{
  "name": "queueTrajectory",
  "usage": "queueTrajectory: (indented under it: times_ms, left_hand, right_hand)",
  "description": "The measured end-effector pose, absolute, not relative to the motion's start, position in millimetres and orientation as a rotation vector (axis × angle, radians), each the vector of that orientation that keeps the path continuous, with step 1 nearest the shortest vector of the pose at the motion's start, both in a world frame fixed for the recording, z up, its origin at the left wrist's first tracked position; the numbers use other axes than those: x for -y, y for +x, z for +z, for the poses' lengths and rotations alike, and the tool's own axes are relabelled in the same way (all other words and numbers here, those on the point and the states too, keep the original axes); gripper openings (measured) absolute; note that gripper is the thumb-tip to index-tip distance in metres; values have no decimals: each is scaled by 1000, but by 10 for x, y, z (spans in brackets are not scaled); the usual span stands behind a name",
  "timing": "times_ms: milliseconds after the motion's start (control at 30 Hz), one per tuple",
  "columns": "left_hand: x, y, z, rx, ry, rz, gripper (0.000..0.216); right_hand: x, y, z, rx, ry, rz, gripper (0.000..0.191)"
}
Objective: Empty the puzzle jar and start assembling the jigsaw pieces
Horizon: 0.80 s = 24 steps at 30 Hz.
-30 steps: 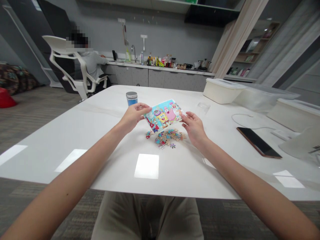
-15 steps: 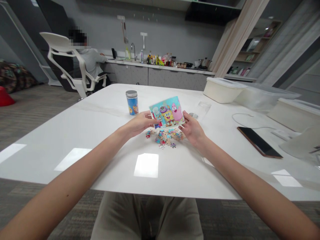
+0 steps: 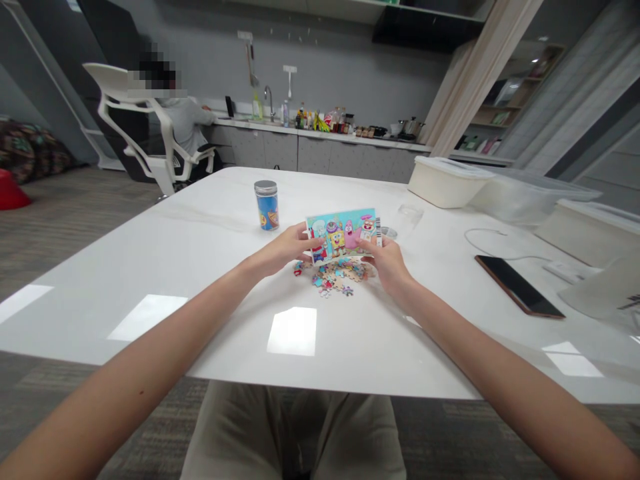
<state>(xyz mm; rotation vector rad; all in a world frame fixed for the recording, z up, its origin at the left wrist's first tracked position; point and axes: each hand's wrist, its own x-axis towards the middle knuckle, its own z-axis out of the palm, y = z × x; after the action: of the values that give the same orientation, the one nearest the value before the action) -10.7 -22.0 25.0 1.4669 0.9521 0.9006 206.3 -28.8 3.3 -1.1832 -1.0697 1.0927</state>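
Note:
A picture card (image 3: 345,233) with cartoon figures on a light blue ground is held up just above the table. My left hand (image 3: 286,251) grips its left edge, thumb on the front. On the other side, my right hand (image 3: 388,261) pinches the right edge, where a barcode strip shows. Below the card lies a loose heap of small jigsaw pieces (image 3: 333,277), partly hidden by the card. Beyond my left hand stands a blue jar (image 3: 267,207) with a silver lid, upright.
On the white table (image 3: 150,267), a clear container (image 3: 411,215) and a round silver lid (image 3: 388,233) lie behind my right hand. Farther right are a phone (image 3: 518,285), a white cable and lidded storage boxes (image 3: 450,181). A person (image 3: 185,123) sits at the far counter.
The card has been unfolded or spread wider, lowered slightly and levelled. Another figure and a barcode now show at its right. My right hand has shifted slightly right along with it.

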Motion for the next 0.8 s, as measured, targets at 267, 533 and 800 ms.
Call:
queueTrajectory:
  times_ms: [267, 533, 800]
  left_hand:
    - [203, -102, 277, -1165, 1455, 1015, 32]
    - [146, -158, 285, -1189, 1428, 1048, 27]
    - [150, -182, 325, -1197, 1371, 1051, 25]
  right_hand:
    - [316, 2025, 44, 1091, -1123, 1242, 31]
    - [302, 2012, 41, 1063, -1071, 1309, 28]
    - [308, 2004, 26, 1080, -1033, 1331, 33]
